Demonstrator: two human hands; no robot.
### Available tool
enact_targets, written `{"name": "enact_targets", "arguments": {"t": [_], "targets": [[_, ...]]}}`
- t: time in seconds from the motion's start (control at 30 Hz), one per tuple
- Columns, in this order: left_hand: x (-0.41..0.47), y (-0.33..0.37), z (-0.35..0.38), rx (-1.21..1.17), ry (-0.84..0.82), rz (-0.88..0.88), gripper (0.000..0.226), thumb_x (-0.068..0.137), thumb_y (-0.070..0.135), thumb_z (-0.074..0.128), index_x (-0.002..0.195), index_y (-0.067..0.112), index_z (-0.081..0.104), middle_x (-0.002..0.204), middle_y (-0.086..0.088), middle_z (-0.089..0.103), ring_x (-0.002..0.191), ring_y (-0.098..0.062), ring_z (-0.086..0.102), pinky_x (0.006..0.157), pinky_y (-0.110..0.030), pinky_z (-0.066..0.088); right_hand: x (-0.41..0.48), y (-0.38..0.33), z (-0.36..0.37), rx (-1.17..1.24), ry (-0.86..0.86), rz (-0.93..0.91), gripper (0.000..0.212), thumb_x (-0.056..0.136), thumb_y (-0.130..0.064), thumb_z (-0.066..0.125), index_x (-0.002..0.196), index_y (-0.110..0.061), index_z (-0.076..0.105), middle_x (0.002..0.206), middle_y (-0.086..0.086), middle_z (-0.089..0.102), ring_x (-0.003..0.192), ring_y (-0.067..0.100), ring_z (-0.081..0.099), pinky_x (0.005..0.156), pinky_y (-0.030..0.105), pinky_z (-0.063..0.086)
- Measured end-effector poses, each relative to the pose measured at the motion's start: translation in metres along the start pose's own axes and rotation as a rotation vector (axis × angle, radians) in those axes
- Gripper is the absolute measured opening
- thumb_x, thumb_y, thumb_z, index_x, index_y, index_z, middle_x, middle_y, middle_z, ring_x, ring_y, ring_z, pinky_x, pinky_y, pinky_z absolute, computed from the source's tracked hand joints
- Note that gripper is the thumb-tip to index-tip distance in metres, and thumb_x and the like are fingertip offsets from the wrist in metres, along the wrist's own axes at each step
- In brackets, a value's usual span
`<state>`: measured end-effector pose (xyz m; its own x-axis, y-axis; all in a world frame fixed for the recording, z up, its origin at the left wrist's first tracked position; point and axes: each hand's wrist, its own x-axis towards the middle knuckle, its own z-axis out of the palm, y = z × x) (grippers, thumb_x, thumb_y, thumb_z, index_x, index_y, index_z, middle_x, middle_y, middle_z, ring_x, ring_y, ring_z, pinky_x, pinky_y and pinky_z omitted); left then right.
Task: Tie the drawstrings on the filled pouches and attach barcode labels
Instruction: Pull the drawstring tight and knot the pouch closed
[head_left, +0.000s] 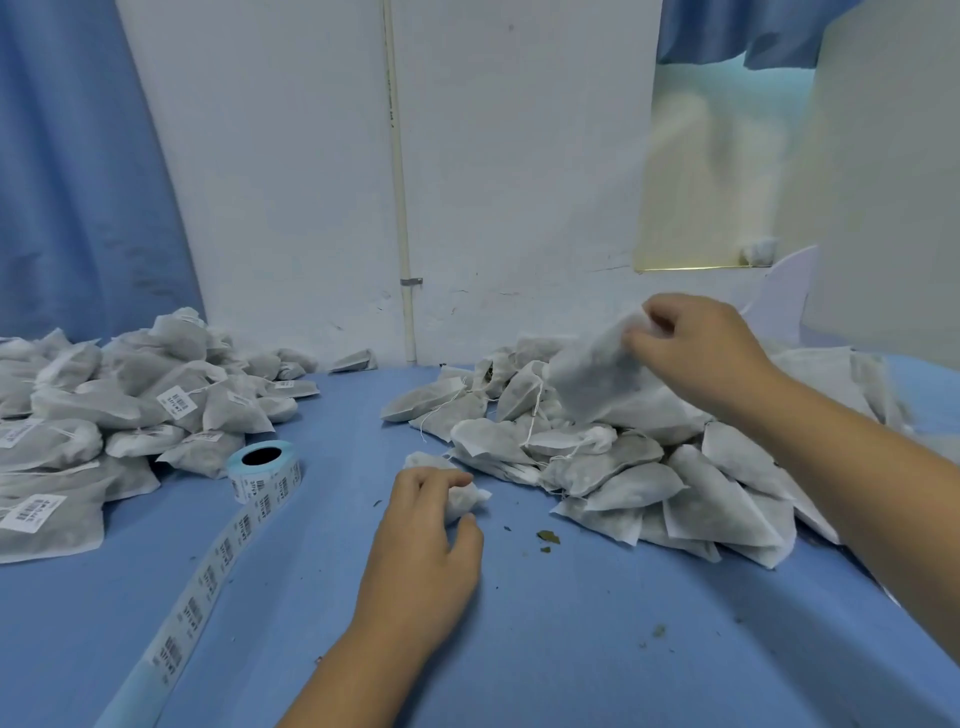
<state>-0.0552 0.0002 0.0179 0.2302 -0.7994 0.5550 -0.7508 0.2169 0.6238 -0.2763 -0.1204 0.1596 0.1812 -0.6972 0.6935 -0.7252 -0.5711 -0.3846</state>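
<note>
Right of the label roll (265, 467), right hand (696, 358) pinches a lifted pouch (592, 387); left hand (423, 540) clutches a second pouch (467, 500). Next, presumably: tying them.

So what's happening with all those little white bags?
A person is working through small pouches on a blue table. Their right hand pinches the top of a raised pouch above the right pile, where no labels show. Their left hand grips a smaller pouch down on the table. A roll of barcode labels trails its strip toward the camera, beside the labelled pile on the left.
</note>
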Motion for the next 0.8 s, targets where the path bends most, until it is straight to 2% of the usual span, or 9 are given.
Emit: {"name": "enact_targets", "arguments": {"t": [0.1, 0.2, 0.3, 0.4, 0.43, 0.5, 0.57, 0.7, 0.8], "targets": [[-0.001, 0.01, -0.003, -0.039, 0.089, 0.064, 0.03, 0.092, 0.019, 0.058, 0.12, 0.031, 0.056, 0.12, 0.016, 0.045, 0.105, 0.023, 0.04, 0.082, 0.004, 0.028, -0.006, -0.019, -0.015, 0.158, 0.002, -0.04, 0.025, 0.085, -0.016, 0.058, 0.065, -0.005, 0.049, 0.066, 0.014, 0.043, 0.059, 0.013, 0.034, 0.051, 0.025, 0.024], [-0.003, 0.024, -0.007, -0.114, 0.158, 0.141, 0.041, 0.085, 0.042, 0.059, 0.124, 0.045, 0.045, 0.122, 0.024, 0.043, 0.113, 0.016, 0.042, 0.09, 0.0, 0.03, -0.022, -0.038, -0.019, 0.27, -0.109, -0.102, 0.017, 0.087, -0.02, 0.063, 0.077, -0.006, 0.062, 0.077, 0.016, 0.056, 0.063, 0.009, 0.042, 0.059, 0.028, 0.033], [-0.005, 0.033, -0.008, -0.148, 0.116, 0.18, 0.063, 0.074, 0.063, 0.06, 0.131, 0.049, 0.037, 0.132, 0.035, 0.036, 0.124, 0.009, 0.041, 0.099, -0.01, 0.032, -0.045, -0.055, -0.011, 0.367, -0.246, -0.15, 0.014, 0.085, -0.022, 0.067, 0.074, -0.014, 0.066, 0.065, 0.003, 0.056, 0.061, 0.005, 0.046, 0.061, 0.027, 0.039], [-0.008, 0.04, -0.008, -0.224, -0.039, 0.107, 0.089, 0.063, 0.069, 0.069, 0.141, 0.051, 0.031, 0.136, 0.041, 0.037, 0.131, 0.011, 0.036, 0.1, -0.014, 0.037, -0.068, -0.066, 0.006, 0.512, -0.421, -0.17, 0.012, 0.085, -0.017, 0.07, 0.074, -0.017, 0.069, 0.061, -0.011, 0.056, 0.061, -0.003, 0.048, 0.058, 0.015, 0.038], [-0.009, 0.042, -0.008, -0.271, -0.096, 0.077, 0.089, 0.062, 0.066, 0.072, 0.139, 0.056, 0.03, 0.134, 0.041, 0.041, 0.128, 0.015, 0.039, 0.096, -0.01, 0.04, -0.074, -0.067, 0.012, 0.551, -0.464, -0.158, 0.012, 0.086, -0.017, 0.07, 0.074, -0.017, 0.069, 0.062, -0.008, 0.058, 0.063, -0.002, 0.05, 0.059, 0.016, 0.039], [-0.011, 0.043, -0.007, -0.344, -0.16, 0.033, 0.07, 0.067, 0.052, 0.075, 0.123, 0.067, 0.035, 0.118, 0.042, 0.053, 0.11, 0.019, 0.051, 0.081, -0.002, 0.042, -0.083, -0.065, 0.022, 0.629, -0.508, -0.098, 0.016, 0.087, -0.018, 0.069, 0.072, -0.023, 0.07, 0.063, -0.009, 0.06, 0.064, -0.001, 0.052, 0.059, 0.017, 0.041], [-0.01, 0.042, -0.007, -0.388, -0.15, -0.013, 0.053, 0.071, 0.041, 0.07, 0.11, 0.065, 0.043, 0.105, 0.038, 0.06, 0.095, 0.016, 0.059, 0.07, -0.001, 0.042, -0.088, -0.06, 0.03, 0.71, -0.53, -0.01, 0.023, 0.09, -0.02, 0.066, 0.072, -0.033, 0.072, 0.066, -0.014, 0.065, 0.062, -0.002, 0.057, 0.059, 0.013, 0.044], [-0.003, 0.033, -0.009, -0.487, -0.124, -0.155, 0.039, 0.069, 0.037, 0.061, 0.101, 0.057, 0.055, 0.096, 0.028, 0.068, 0.086, 0.008, 0.065, 0.066, -0.01, 0.048, -0.096, -0.042, 0.042, 0.993, -0.639, 0.251, 0.018, 0.087, -0.033, 0.064, 0.083, -0.02, 0.075, 0.077, 0.002, 0.071, 0.065, 0.014, 0.062, 0.058, 0.027, 0.048], [-0.001, 0.026, -0.009, -0.462, -0.152, -0.218, 0.041, 0.067, 0.035, 0.059, 0.105, 0.05, 0.057, 0.096, 0.024, 0.068, 0.088, 0.003, 0.065, 0.071, -0.017, 0.047, -0.108, -0.029, 0.05, 1.08, -0.684, 0.338, 0.022, 0.074, -0.04, 0.067, 0.08, -0.021, 0.075, 0.078, 0.009, 0.069, 0.059, 0.017, 0.059, 0.056, 0.025, 0.047]]}}
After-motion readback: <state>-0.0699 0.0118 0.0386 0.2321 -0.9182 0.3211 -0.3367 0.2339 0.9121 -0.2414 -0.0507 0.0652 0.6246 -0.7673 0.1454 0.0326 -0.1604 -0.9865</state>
